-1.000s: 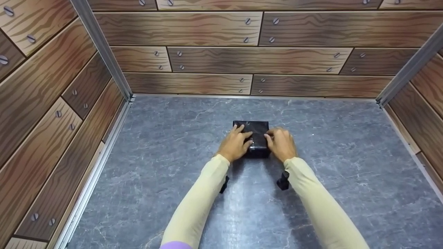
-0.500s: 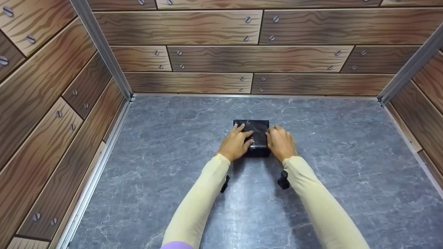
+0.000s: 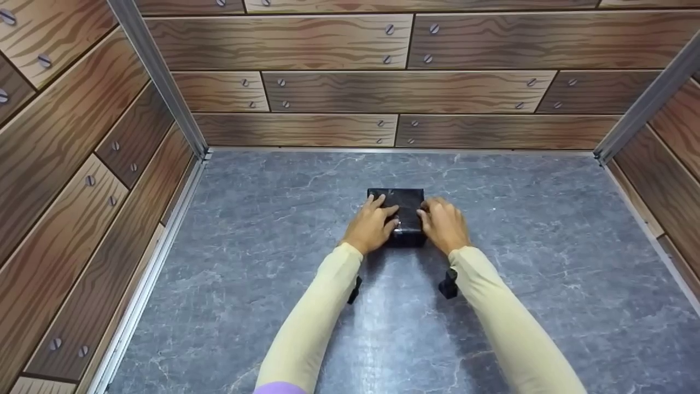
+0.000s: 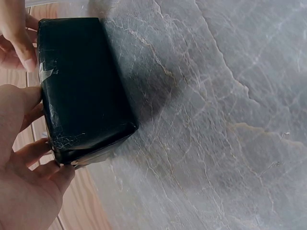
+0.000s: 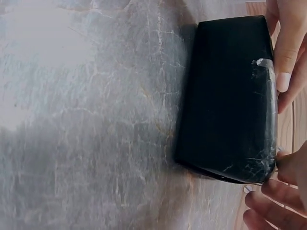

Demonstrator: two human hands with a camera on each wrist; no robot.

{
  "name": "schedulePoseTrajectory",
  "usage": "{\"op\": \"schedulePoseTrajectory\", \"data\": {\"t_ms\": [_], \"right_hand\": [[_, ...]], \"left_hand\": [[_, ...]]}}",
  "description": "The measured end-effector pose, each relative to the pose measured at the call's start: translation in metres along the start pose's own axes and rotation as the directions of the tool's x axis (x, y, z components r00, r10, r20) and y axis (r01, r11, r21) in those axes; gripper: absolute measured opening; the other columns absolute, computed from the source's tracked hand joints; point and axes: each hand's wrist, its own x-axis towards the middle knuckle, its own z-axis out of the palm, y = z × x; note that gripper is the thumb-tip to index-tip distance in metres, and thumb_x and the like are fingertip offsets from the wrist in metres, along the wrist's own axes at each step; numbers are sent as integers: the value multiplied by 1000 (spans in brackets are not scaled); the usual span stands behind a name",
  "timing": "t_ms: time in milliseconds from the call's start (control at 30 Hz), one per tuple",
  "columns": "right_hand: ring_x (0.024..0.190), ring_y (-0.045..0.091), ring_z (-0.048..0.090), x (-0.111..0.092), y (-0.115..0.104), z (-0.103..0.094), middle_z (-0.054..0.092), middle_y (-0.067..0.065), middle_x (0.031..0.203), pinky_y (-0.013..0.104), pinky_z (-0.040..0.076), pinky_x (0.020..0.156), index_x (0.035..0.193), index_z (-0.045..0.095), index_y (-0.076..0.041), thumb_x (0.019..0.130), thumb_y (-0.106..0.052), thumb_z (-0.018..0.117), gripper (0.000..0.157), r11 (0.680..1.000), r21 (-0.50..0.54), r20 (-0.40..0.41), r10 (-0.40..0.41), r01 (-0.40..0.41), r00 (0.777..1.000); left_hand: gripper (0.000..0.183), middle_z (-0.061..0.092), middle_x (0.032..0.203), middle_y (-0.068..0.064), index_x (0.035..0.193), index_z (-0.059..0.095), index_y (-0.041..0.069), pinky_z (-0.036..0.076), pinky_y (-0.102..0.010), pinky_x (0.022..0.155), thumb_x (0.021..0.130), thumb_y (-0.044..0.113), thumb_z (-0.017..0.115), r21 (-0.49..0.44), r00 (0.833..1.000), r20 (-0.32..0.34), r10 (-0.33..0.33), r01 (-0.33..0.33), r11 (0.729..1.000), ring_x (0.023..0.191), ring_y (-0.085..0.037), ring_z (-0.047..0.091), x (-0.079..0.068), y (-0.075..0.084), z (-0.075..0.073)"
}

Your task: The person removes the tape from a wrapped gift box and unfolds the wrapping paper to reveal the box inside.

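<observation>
A small box-shaped package (image 3: 409, 201) in shiny black wrapping lies on the grey marbled surface, ahead of me. My left hand (image 3: 367, 225) rests over its left part with fingers spread on top. My right hand (image 3: 445, 224) is at its right edge, fingers bent and thumb tip on the top edge. In the left wrist view, a pale scuffed strip (image 4: 47, 73) shows on the edge of the package. The right wrist view shows the right thumb (image 5: 288, 167) and curled fingers at the package's near corner; the wrapping there is wrinkled.
Wood-patterned walls stand at the back (image 3: 339, 93), the left (image 3: 71, 219) and the right (image 3: 667, 191). Metal rails (image 3: 147, 284) run along their lower edges. The marbled surface (image 3: 262, 235) stretches around the package.
The package and left hand stay in place. The right fingers shift slightly along the right edge; the thumb tip, tucked away half a second ago, shows again on top of it.
</observation>
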Motion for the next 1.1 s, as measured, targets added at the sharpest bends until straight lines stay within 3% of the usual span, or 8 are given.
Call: {"op": "schedulePoseTrajectory", "data": {"t_ms": [400, 900, 1100], "right_hand": [[83, 47, 66, -2, -1, 5, 66, 21, 90, 59, 53, 73, 93, 67, 4, 95, -5, 63, 10, 1000, 20, -70, 13, -12, 997], [81, 48, 66, -3, -1, 10, 68, 24, 83, 59, 51, 73, 87, 61, 1, 92, -8, 59, 10, 964, 133, -115, 244, -229, 963], [79, 47, 65, -4, -1, 12, 67, 22, 80, 58, 50, 73, 84, 61, -1, 91, -8, 59, 10, 948, 153, -127, 300, -280, 945]], "left_hand": [[42, 40, 157, -15, 143, 60, 15, 28, -48, 120, 105, 32, 57, 8, 1000, -8, 3, -3, 1000, 147, -41, 30, 0, -1, 0], [43, 37, 160, -14, 145, 58, 17, 28, -47, 120, 105, 33, 56, 2, 1000, 6, -12, 12, 1000, 149, -39, 27, -2, 0, 0], [43, 35, 161, -12, 145, 58, 18, 27, -45, 121, 105, 34, 56, -14, 999, 24, -25, 26, 1000, 150, -37, 25, -2, 0, 0]]}}
